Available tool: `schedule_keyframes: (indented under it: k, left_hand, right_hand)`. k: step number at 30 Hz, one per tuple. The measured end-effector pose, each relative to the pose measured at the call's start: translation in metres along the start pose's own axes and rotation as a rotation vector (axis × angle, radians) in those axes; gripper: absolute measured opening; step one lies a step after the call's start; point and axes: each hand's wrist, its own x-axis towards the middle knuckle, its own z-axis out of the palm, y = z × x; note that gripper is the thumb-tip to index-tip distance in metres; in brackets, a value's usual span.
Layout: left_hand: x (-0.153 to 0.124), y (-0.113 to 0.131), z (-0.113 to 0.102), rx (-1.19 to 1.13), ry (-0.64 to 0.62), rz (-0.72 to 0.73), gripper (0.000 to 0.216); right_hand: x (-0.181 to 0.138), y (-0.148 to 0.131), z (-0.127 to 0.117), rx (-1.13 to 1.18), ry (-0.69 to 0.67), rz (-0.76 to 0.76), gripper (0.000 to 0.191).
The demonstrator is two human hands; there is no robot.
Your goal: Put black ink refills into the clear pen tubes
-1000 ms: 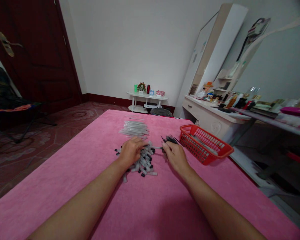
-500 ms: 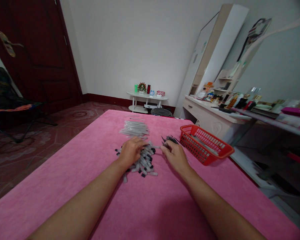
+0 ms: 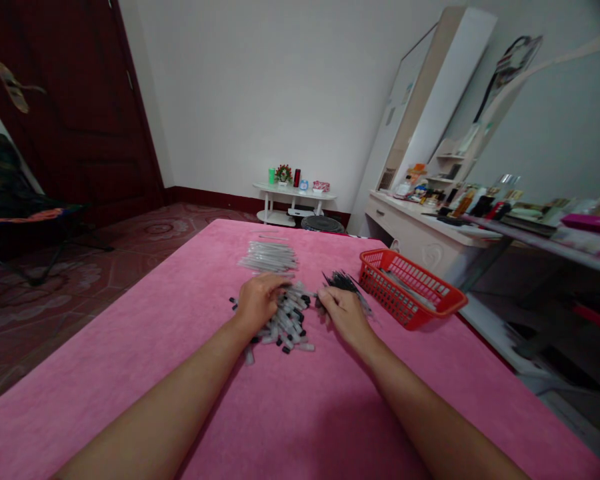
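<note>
My left hand [image 3: 257, 304] is closed, its fingertips pinching a slim pale pen barrel [image 3: 307, 293] over the left side of a pile of pen caps [image 3: 289, 324]. The caps are clear with black ends and lie loose. Facing it, my right hand [image 3: 343, 309] is closed too, thumb and finger at the barrel's right end; what else it may hold is hidden. Just behind the right hand is a heap of thin black pen refills [image 3: 347, 280]. Beyond the caps, clear pen barrels [image 3: 269, 256] lie side by side.
A red plastic basket [image 3: 413, 288] with some pale slim pieces inside stands on the pink cloth [image 3: 190, 320] to the right. Past the bed-like surface are a white side table [image 3: 295, 192] and a dressing table [image 3: 420, 223] with bottles. A folding chair [image 3: 25, 200] stands left.
My right hand has shifted slightly left, toward my left hand, and its fingers have curled. Less of the pale barrel shows between the hands. The piles look the same.
</note>
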Motion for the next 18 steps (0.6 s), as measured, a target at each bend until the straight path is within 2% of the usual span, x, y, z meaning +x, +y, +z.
schedule_keyframes:
  k: [3,5,8,11,14,18]
  left_hand:
    - [-0.001,-0.004,0.002,-0.114,0.081,-0.114,0.025]
    - [-0.001,-0.004,0.003,-0.169,0.083,-0.135,0.022]
    - [0.001,0.0,0.006,-0.282,0.078,-0.148,0.023]
    - [0.006,0.005,0.009,-0.47,0.154,-0.255,0.038]
    - [0.011,0.009,0.008,-0.73,0.207,-0.413,0.039]
    - [0.012,0.013,0.004,-0.968,0.171,-0.571,0.032]
  right_hand:
    - [-0.001,-0.003,0.005,-0.039,-0.034,-0.134,0.025]
    - [-0.002,-0.005,0.008,-0.066,-0.04,-0.19,0.02]
    - [-0.004,-0.006,0.012,-0.1,-0.037,-0.196,0.019]
    - [-0.005,-0.004,0.014,-0.169,-0.05,-0.2,0.013]
    - [-0.007,-0.003,0.015,-0.275,-0.116,-0.232,0.019]
    - [-0.009,-0.002,0.018,-0.395,-0.194,-0.227,0.022]
